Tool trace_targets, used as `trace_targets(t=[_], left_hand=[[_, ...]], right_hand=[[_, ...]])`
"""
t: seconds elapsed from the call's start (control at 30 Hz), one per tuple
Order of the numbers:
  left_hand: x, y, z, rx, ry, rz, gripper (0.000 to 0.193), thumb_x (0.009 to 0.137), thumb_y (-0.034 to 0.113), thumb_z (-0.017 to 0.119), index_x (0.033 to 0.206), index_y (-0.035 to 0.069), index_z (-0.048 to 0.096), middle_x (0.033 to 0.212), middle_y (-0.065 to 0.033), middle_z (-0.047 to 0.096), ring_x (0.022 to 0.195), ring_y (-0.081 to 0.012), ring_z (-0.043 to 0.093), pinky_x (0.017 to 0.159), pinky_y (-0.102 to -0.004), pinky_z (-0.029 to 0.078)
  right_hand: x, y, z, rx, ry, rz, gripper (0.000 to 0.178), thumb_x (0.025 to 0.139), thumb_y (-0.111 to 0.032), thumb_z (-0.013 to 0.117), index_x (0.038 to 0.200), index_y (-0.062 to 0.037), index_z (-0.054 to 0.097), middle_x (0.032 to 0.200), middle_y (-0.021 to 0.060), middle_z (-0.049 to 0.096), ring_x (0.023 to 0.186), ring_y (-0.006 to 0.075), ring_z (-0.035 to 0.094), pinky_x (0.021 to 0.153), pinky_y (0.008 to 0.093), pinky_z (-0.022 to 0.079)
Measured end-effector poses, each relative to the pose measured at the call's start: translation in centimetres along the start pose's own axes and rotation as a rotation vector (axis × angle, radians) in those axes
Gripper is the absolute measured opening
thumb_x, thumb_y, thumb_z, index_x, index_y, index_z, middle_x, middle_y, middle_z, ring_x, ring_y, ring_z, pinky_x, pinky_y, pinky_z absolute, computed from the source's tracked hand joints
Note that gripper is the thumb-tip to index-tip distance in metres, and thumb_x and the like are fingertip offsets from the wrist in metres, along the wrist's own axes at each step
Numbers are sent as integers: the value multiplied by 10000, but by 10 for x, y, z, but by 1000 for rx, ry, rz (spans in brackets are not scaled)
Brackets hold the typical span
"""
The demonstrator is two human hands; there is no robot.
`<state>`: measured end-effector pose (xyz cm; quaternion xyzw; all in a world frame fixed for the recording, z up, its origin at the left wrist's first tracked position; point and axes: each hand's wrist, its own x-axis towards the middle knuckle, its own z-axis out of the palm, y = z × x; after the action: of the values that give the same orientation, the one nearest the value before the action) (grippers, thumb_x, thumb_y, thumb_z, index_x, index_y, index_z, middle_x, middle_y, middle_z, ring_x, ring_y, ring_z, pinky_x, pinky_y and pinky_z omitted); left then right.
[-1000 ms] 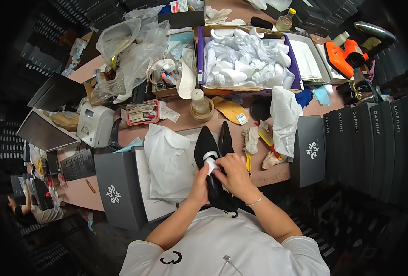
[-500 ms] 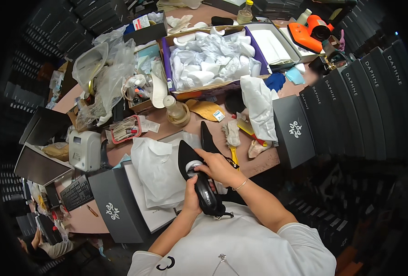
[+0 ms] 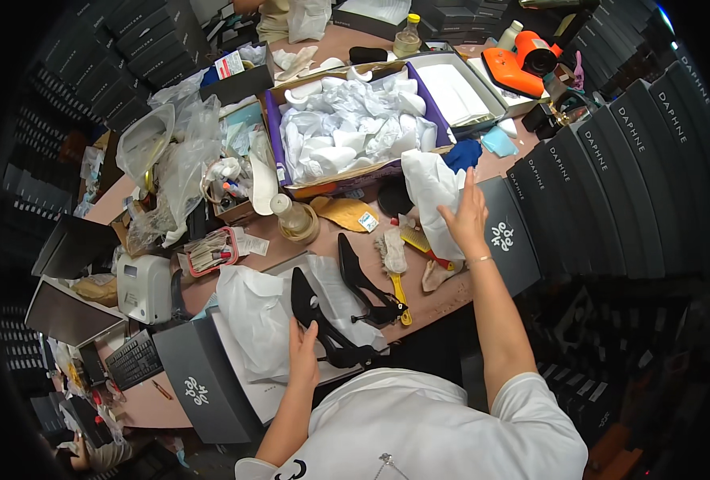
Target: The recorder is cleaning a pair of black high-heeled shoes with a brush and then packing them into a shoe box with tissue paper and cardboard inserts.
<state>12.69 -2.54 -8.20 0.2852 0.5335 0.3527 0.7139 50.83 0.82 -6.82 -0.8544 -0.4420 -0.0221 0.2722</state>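
Observation:
A black pointed slingback shoe (image 3: pixel 303 300) is tilted over the white tissue paper (image 3: pixel 251 308) in the open shoebox. My left hand (image 3: pixel 304 352) grips its side, the thumb toward the opening, where something pale shows inside. Just right of it lies a second black slingback shoe (image 3: pixel 355 268), toe pointing away. My right hand (image 3: pixel 468 214) is stretched out at the right, fingers apart and holding nothing. It overlaps the edge of a crumpled white paper (image 3: pixel 431 188), close to a blue cloth (image 3: pixel 462 154); I cannot tell whether it touches either.
Past the shoes stands a purple-edged box (image 3: pixel 275 144) full of white paper stuffing. A yellow-handled brush (image 3: pixel 399 280) and a glass jar (image 3: pixel 291 220) lie nearer. Stacked grey shoeboxes (image 3: pixel 603 176) wall the right side. Another person is partly visible at the top, another at lower left.
My right hand has left the shoe and swung up and right to the white paper. The held shoe has come down and left in my left hand. The whole view has shifted slightly.

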Motion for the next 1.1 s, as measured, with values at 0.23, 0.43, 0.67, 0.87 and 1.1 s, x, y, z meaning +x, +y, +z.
trace_targets(t=[0.23,0.43,0.67,0.87,1.1], left_hand=[[17,21,-17,112,214,290,369,940,81,531,1285,-40,483,1258,-144,539,1193,-222,513,1021,-320,394],[17,62,-37,1020,626,768,490,885,90,603,1327,-36,431,1402,-198,369,1289,-290,404,1027,-366,378],[5,0,-43,1084,-31,380,351,850,68,592,1189,-7,545,1069,-212,628,957,-359,620,848,-386,487],[33,-21,-75,927,364,511,307,853,48,567,1154,-10,564,1064,-197,610,974,-356,602,856,-391,474],[-6,78,-37,1069,440,967,359,841,4,580,1199,-14,555,1218,-183,543,1131,-306,532,960,-360,425]], right_hand=[[-11,-48,61,482,-517,-454,283,741,-133,711,1002,-45,645,961,153,644,936,340,602,802,416,484],[147,-29,96,-130,42,-623,478,769,-92,657,1223,-16,530,1238,194,538,1148,368,505,947,435,441],[144,-39,94,-263,-208,-561,367,793,-86,608,1159,-85,590,914,134,627,846,303,622,752,445,451],[43,-59,-4,430,-384,-276,308,830,-9,525,1113,-57,637,826,135,543,728,253,543,670,345,436],[-131,-39,12,1030,-840,581,315,874,-58,450,1128,36,610,985,66,610,921,155,585,826,270,475]])
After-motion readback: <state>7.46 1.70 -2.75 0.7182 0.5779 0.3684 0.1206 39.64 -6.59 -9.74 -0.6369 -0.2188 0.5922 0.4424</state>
